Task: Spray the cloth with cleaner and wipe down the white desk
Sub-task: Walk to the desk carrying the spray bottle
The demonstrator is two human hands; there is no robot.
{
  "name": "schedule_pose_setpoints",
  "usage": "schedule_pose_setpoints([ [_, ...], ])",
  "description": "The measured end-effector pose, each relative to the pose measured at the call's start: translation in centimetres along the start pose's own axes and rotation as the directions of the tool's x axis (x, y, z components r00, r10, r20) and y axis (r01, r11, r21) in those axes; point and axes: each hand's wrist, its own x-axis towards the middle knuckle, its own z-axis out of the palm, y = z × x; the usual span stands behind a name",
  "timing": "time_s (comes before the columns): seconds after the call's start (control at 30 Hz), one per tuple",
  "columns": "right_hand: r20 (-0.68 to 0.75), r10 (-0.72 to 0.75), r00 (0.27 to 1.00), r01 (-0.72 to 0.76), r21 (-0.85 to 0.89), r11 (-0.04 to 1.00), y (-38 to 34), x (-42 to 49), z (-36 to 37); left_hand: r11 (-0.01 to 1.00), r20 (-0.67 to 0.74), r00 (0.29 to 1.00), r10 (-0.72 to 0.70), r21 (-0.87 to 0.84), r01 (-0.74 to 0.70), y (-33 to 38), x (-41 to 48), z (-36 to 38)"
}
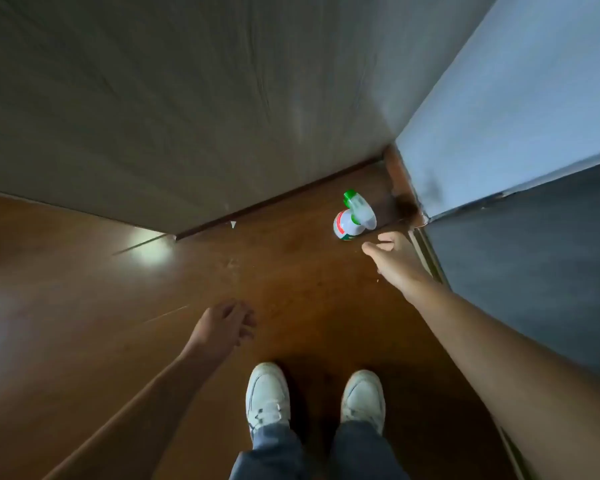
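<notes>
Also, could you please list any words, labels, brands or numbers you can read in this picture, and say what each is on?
No text here can be read.
Spray bottle: a red and green label shows, but its print is too blurred and small to read.
White shoes: no legible brand or mark.
No other writing shows in this view.

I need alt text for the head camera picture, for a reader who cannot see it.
A person's right hand reaches down, fingers open, toward a white spray bottle with a green nozzle on the brown wooden floor in a corner, not yet touching it. The left hand hangs loosely open, and two white sneakers show below.
</notes>
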Motion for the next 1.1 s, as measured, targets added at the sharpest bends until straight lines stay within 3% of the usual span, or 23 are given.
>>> schedule_pose_setpoints([
  [0.23, -0.131, -0.321, 0.938, 0.326, 0.022, 0.945, 3.5, 8.9, 3.8, 0.999, -0.039, 0.998, -0.039, -0.037, 0.038, -5.0, 8.3, 1.5],
  [0.37, -0.215, -0.416, 0.884, 0.424, -0.012, 0.906, 3.1, 10.6, 4.7, 0.994, -0.049, 0.995, -0.083, -0.07, 0.079, -5.8, 9.1, 1.1],
  [0.63, -0.16, -0.53, 0.833, 0.496, -0.209, 0.843, -0.2, 9.6, 3.4, 0.998, -0.084, 0.995, -0.059, -0.038, 0.056, -3.7, 7.7, -0.8],
  [0.83, -0.113, -0.641, 0.759, 0.634, -0.098, 0.767, -5.3, -1.6, -0.8, 0.998, -0.09, 0.994, -0.062, -0.029, 0.059, -0.9, -1.5, -4.5],
  [1.1, -0.071, -0.717, 0.693, 0.72, 0.067, 0.69, -17.9, -26.6, -8.3, 0.998, -0.112, 0.994, -0.014, -0.054, 0.008, 7.2, -23.0, -15.4],
])
